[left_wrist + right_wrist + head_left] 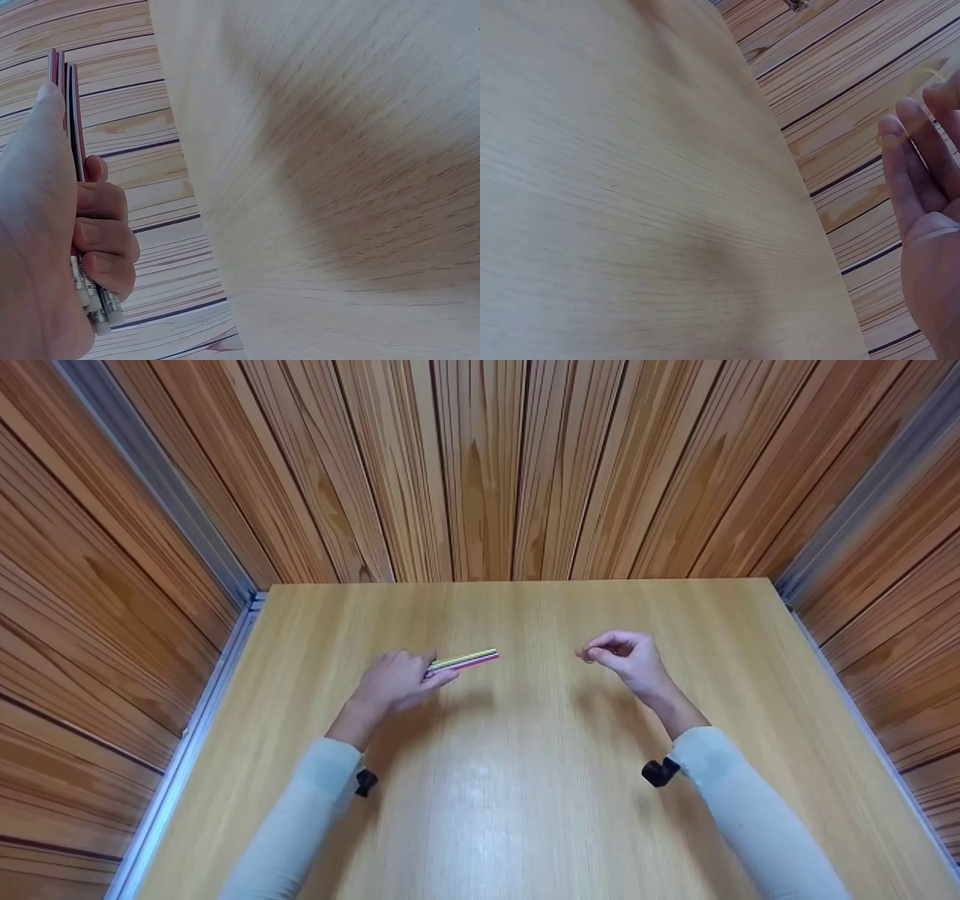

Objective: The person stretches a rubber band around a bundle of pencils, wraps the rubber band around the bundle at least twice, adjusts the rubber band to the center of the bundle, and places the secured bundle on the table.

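My left hand [394, 682] grips a bundle of pencils [474, 658] above the left half of the table, their far ends pointing right. In the left wrist view the fingers curl round the pencils [79, 135], and several white erasers [101, 322] with metal ferrules stick out below the palm. Across from it, my right hand [636, 661] is held in the air with thumb and fingertips pinched together. A thin yellow rubber band [934, 73] shows faintly at those fingertips in the right wrist view; part of it is hidden or blurred. The two hands are apart.
Both hands are over a light wooden table [480, 780]. Wood-plank walls [480, 472] rise behind and at the sides, with metal rails [195, 712] along the table's edges. A small black camera [660, 772] sits at the right wrist.
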A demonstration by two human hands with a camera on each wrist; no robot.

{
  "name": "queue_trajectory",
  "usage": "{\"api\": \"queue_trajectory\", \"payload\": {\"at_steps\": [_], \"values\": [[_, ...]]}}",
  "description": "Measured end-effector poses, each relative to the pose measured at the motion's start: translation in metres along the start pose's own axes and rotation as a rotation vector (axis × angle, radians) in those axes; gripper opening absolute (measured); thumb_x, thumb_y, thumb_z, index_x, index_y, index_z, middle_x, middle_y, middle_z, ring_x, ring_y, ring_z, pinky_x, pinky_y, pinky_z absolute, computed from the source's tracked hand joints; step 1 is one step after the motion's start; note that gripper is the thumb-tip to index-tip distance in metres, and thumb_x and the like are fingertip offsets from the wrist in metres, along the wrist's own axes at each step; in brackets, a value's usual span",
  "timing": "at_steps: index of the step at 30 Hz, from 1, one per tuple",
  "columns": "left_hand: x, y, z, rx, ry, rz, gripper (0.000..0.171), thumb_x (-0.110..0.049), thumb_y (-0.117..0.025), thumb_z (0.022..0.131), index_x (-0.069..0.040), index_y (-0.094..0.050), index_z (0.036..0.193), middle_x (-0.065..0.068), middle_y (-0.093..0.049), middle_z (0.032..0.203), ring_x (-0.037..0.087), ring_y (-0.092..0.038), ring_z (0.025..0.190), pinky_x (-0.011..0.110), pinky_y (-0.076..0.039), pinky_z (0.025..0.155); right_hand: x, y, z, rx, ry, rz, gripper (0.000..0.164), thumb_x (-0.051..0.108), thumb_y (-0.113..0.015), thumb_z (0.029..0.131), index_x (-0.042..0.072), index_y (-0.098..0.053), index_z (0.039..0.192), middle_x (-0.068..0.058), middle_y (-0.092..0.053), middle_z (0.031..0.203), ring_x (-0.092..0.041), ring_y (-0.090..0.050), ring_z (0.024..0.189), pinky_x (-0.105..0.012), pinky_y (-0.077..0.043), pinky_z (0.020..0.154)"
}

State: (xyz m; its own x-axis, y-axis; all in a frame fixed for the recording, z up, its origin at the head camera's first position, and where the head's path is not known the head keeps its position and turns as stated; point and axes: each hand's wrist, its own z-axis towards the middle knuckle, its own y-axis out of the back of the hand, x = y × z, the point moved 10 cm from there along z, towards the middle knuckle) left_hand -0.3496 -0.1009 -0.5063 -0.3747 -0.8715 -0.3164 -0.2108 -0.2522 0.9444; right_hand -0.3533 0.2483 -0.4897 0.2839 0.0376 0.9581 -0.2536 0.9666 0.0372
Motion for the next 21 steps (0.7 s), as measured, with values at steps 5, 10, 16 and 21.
{"api": "queue_trajectory", "payload": {"at_steps": [5, 10, 16, 21], "values": [[0.001, -0.002, 0.0, 0.01, 0.007, 0.001, 0.063, -0.073, -0.049, 0.111, -0.012, -0.063, 0.12, 0.001, -0.047, 0.077, 0.02, -0.049, 0.071, 0.033, -0.034, 0.065, 0.0, -0.003, 0.001, 0.01, 0.002, 0.045, 0.02, -0.011, -0.062, 0.107, -0.031, -0.064, 0.11, 0.002, -0.087, 0.1, -0.009, -0.085, 0.096, -0.026, -0.067, 0.092], [0.001, -0.002, -0.001, 0.015, 0.011, 0.003, 0.063, -0.073, -0.049, 0.111, -0.012, -0.062, 0.12, 0.0, -0.046, 0.077, 0.02, -0.049, 0.071, 0.033, -0.034, 0.065, -0.004, -0.008, 0.0, 0.035, -0.028, 0.161, 0.022, -0.013, -0.055, 0.107, -0.006, -0.074, 0.099, 0.001, -0.082, 0.087, -0.01, -0.081, 0.079, -0.022, -0.066, 0.074], [0.0, 0.0, 0.0, -0.016, -0.008, 0.021, 0.06, -0.071, -0.051, 0.111, -0.011, -0.063, 0.111, -0.001, -0.045, 0.075, 0.019, -0.046, 0.071, 0.033, -0.033, 0.065, -0.008, -0.012, -0.003, 0.075, -0.083, 0.165, 0.028, -0.011, -0.055, 0.106, 0.007, -0.073, 0.096, 0.005, -0.071, 0.078, -0.007, -0.068, 0.067, -0.017, -0.053, 0.06], [-0.001, 0.0, -0.001, -0.027, -0.015, 0.025, 0.06, -0.07, -0.052, 0.112, -0.011, -0.063, 0.107, -0.002, -0.046, 0.075, 0.018, -0.046, 0.07, 0.032, -0.033, 0.064, -0.012, -0.015, -0.006, 0.113, -0.144, 0.154, 0.033, -0.008, -0.051, 0.106, 0.016, -0.068, 0.092, 0.008, -0.068, 0.072, -0.004, -0.062, 0.06, -0.016, -0.049, 0.055]]}}
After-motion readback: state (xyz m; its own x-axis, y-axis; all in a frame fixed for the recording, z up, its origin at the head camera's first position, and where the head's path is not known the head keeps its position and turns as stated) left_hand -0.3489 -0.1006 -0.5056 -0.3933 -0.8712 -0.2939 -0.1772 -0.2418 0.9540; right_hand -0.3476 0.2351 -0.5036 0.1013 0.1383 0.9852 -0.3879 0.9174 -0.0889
